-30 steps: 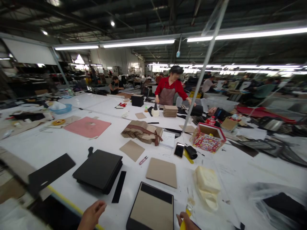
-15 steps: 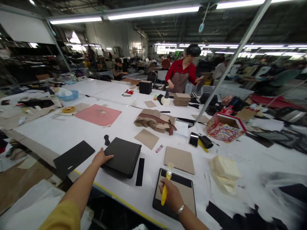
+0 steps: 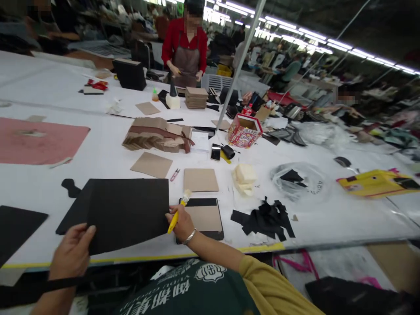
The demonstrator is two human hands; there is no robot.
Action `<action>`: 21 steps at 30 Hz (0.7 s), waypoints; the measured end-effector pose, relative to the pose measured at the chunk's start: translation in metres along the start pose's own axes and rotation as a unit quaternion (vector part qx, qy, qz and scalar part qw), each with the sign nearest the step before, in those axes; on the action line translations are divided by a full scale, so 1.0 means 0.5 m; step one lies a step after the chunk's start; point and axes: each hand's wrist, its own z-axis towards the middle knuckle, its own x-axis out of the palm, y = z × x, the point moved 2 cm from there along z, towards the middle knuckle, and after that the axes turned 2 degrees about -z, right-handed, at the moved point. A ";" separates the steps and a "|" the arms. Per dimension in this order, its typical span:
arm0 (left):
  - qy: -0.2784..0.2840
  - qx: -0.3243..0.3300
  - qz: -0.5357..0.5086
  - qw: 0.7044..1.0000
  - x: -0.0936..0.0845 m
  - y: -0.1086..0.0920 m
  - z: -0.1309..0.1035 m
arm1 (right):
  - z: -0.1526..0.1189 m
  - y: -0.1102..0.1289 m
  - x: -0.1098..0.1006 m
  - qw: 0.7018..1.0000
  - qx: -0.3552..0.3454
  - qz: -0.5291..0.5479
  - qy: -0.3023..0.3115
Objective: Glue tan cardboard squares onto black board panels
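A stiff black sheet [image 3: 131, 214] is tilted up above the table's front edge. My left hand [image 3: 74, 249] is closed on its lower left edge, thumb in front. A black strip [image 3: 42, 284] crosses by my left wrist; I cannot tell whether the fingers hold it. My right hand [image 3: 182, 223] grips a yellow-handled paintbrush [image 3: 173, 221], bristles up, and its fingertips meet the sheet's right edge. Just beyond that hand lies a black-edged panel [image 3: 205, 218] with a beige board on it. Another black piece [image 3: 74, 212] shows behind the sheet's left side.
Beige boards [image 3: 201, 180], pink-handled thread snips [image 3: 175, 174], a yellowish foam block [image 3: 244, 177] and black scraps [image 3: 267, 218] lie around. Further back are stacked brown pieces [image 3: 154, 135], a phone [image 3: 215, 152] and a metal pole [image 3: 241, 65]. A co-worker [image 3: 185, 52] stands across the table.
My view has swung right. My left hand has gone from resting on the black stack to gripping a raised black sheet. My right hand, still with the brush, has moved to the sheet's edge.
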 end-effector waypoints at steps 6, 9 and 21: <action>0.225 -0.082 -0.077 0.968 0.272 0.086 -0.178 | -0.088 -0.222 -0.178 0.987 0.119 -0.049 -0.093; 0.299 -0.016 0.022 0.954 0.367 0.117 -0.202 | -0.118 -0.304 -0.230 0.984 0.134 -0.068 -0.098; 0.280 0.100 0.293 0.909 0.488 0.122 -0.219 | -0.131 -0.446 -0.274 0.985 0.113 -0.127 -0.033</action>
